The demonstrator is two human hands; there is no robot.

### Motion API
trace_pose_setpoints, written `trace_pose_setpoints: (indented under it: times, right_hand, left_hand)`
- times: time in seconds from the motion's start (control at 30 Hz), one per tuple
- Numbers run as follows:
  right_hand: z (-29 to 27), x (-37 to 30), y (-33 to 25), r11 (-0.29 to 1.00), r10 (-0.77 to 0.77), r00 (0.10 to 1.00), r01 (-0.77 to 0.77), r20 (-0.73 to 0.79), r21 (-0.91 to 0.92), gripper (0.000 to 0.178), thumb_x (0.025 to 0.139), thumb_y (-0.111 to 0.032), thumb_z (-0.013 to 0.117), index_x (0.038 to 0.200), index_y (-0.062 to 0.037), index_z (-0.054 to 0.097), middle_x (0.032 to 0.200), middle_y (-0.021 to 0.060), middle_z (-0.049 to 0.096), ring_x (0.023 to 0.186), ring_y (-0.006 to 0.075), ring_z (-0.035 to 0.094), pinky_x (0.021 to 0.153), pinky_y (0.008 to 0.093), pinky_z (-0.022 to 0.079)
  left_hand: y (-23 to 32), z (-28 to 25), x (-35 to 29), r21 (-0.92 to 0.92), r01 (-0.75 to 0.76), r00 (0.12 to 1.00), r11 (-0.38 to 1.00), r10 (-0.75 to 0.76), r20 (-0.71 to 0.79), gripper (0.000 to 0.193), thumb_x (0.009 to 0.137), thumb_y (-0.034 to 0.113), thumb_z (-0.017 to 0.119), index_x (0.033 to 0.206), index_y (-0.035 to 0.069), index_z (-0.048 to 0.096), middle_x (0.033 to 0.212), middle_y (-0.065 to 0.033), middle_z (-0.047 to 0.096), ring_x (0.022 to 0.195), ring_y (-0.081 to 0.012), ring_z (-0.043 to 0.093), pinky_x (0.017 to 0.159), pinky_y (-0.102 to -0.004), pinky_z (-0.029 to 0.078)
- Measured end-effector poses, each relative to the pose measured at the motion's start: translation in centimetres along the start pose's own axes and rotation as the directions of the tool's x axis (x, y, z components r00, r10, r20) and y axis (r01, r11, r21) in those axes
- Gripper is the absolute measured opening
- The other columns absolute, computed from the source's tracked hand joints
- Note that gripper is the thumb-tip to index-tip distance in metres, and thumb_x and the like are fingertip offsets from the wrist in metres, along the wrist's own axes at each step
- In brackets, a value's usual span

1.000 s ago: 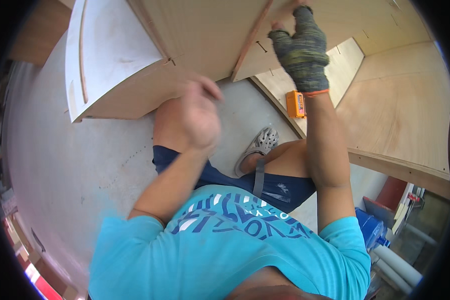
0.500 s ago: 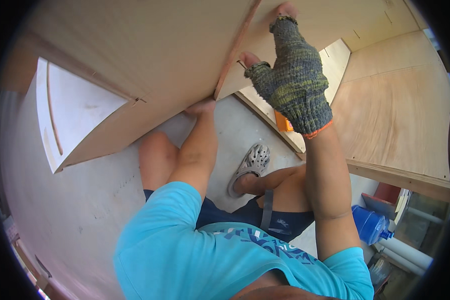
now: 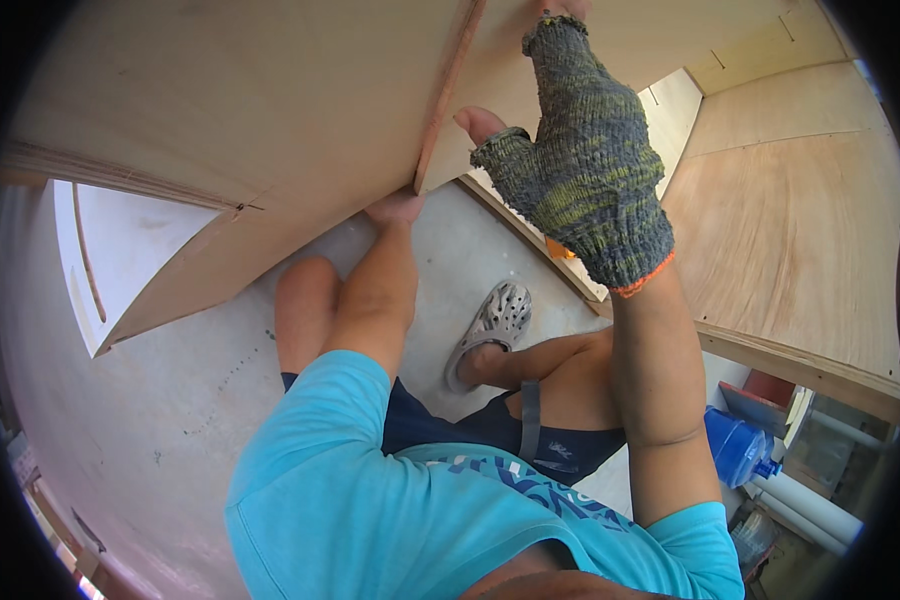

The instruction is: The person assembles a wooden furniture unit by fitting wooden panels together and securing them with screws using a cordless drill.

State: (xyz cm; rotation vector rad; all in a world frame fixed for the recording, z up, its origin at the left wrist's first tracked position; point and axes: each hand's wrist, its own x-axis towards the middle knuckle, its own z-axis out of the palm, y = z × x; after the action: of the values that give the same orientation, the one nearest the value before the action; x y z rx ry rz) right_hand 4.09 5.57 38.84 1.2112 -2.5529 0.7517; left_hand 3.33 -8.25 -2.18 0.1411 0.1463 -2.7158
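My right hand (image 3: pixel 590 170), in a dark grey-green knitted glove with bare fingertips and an orange cuff, reaches up against a plywood panel (image 3: pixel 505 75). Its thumb stands well apart from the fingers, whose tips run to the top edge of the picture. My bare left hand (image 3: pixel 395 207) is at the bottom edge of a large plywood panel (image 3: pixel 270 100), next to a reddish upright panel edge (image 3: pixel 448 100). The panel hides the left fingers.
A white-faced piece (image 3: pixel 135 240) lies left of the panels. Plywood boxwork (image 3: pixel 780 230) stands at right, with an orange object (image 3: pixel 560 250) partly behind my wrist. A blue water jug (image 3: pixel 738 445) and white pipes (image 3: pixel 810 508) are lower right. My clog (image 3: pixel 500 320) rests on the grey floor.
The panels and both hands have shifted slightly left in view. My right thumb has moved up and left; a thin dark nail-like thing beside it no longer shows.
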Motion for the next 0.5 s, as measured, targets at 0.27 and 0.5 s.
trace_pose_setpoints:
  times: [0.27,0.5]
  right_hand:
    - [-0.2,0.2,-0.2,0.999,0.019,0.999,-0.020,0.048,0.030,0.068,0.082,-0.010,0.066,0.142,0.0065,0.038,0.139,0.0334,0.045,0.125,0.0457,0.049,0.106,0.0456,0.041]
    - [0.4,-0.4,1.0,0.998,0.052,0.996,-0.054,-0.072,-0.022,0.072,0.077,-0.033,0.074,0.133,0.0037,0.048,0.129,0.0257,0.056,0.117,0.0400,0.056,0.095,0.0458,0.047]
  left_hand:
    - [-0.3,-1.1,-0.4,-0.134,-0.088,0.968,0.987,0.053,-0.245,0.062,0.094,0.046,0.039,0.143,0.009,0.045,0.151,-0.0082,0.041,0.141,-0.0286,0.036,0.115,-0.0469,0.028]
    - [-1.3,0.6,-1.3,-0.014,-0.055,0.947,0.998,0.048,-0.318,0.060,0.092,0.048,0.044,0.139,0.011,0.050,0.148,-0.0074,0.046,0.138,-0.0277,0.040,0.111,-0.0508,0.033]
